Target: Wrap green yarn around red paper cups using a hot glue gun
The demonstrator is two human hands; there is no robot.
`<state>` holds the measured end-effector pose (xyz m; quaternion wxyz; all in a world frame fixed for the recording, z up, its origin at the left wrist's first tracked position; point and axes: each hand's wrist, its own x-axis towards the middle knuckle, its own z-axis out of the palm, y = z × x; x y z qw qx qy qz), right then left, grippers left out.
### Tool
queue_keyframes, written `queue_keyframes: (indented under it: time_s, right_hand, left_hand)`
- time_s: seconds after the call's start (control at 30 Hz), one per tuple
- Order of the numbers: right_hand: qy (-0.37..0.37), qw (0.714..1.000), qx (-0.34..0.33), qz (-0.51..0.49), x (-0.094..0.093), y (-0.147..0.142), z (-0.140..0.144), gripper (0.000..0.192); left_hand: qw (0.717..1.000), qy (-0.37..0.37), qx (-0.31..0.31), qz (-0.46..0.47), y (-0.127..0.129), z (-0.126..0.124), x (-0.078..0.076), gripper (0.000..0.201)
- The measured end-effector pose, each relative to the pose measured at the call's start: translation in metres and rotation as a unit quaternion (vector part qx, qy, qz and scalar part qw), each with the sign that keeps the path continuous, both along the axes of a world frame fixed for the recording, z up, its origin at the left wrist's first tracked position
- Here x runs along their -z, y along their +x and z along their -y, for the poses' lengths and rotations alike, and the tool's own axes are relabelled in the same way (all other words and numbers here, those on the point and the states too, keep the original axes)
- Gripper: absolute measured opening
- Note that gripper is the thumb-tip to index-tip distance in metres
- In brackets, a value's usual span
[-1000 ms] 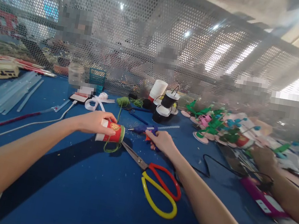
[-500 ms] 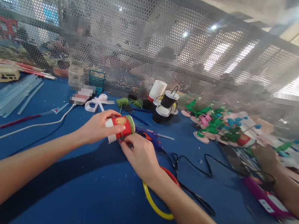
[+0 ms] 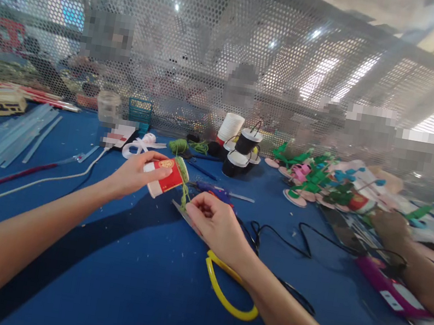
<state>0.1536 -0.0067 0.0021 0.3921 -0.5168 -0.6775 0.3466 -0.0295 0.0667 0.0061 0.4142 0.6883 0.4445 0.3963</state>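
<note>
Since the earlier frame, my left hand [image 3: 132,173] tilted the gripped cup [image 3: 165,176]; my right hand [image 3: 213,223] pinched green yarn [image 3: 184,194], rim wrapped, tail loose.

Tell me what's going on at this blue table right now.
A person holds a small red paper cup tipped on its side in the left hand, above the table. The right hand pinches green yarn hanging from the cup's rim. Scissors with yellow and red handles lie under the right wrist. Another person's arm rests at the far right.
</note>
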Motion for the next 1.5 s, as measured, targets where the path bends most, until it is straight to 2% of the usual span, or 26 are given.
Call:
queue_keyframes:
  time_s: [0.1, 0.17, 0.3, 0.5, 0.67, 0.77, 0.9, 1.13, 1.3, 1.5]
  right_hand:
    - [0.062, 0.998, 0.011, 0.000, 0.001, 0.001, -0.001, 0.012]
    - [0.077, 0.996, -0.008, -0.035, -0.001, 0.002, 0.000, 0.012]
    - [0.003, 0.995, -0.058, -0.078, -0.005, 0.004, 0.002, 0.015]
    - [-0.027, 0.999, -0.013, -0.029, -0.007, 0.003, 0.001, 0.017]
    - [-0.017, 1.000, 0.018, 0.012, -0.012, 0.007, 0.002, 0.019]
    - [0.007, 0.998, 0.031, 0.053, -0.012, 0.015, 0.003, 0.023]
    - [0.020, 0.996, 0.037, 0.079, -0.004, 0.020, 0.002, 0.026]
    - [-0.002, 0.997, 0.030, 0.078, 0.008, 0.016, 0.001, 0.026]
    - [-0.009, 0.995, 0.036, 0.096, 0.014, 0.016, -0.001, 0.024]
    - [-0.004, 0.992, 0.025, 0.123, 0.019, 0.019, -0.008, 0.014]
  left_hand:
    - [1.000, -0.017, 0.000, 0.023, 0.000, 0.001, -0.001, 0.048]
    - [0.998, -0.043, -0.003, 0.043, 0.001, 0.001, -0.002, 0.047]
    - [0.988, -0.105, 0.016, 0.110, 0.002, 0.003, -0.004, 0.042]
    - [0.979, -0.125, 0.019, 0.157, 0.000, 0.002, -0.004, 0.039]
    - [0.984, -0.100, -0.012, 0.145, -0.001, -0.001, 0.000, 0.038]
    - [0.979, -0.117, -0.004, 0.164, -0.002, -0.005, 0.000, 0.034]
    - [0.970, -0.135, -0.003, 0.200, -0.003, -0.006, -0.002, 0.027]
    - [0.969, -0.143, 0.004, 0.202, 0.001, 0.000, -0.003, 0.026]
    - [0.963, -0.163, 0.042, 0.212, 0.004, 0.005, -0.004, 0.029]
    - [0.958, -0.214, 0.128, 0.142, 0.008, 0.017, -0.011, 0.036]
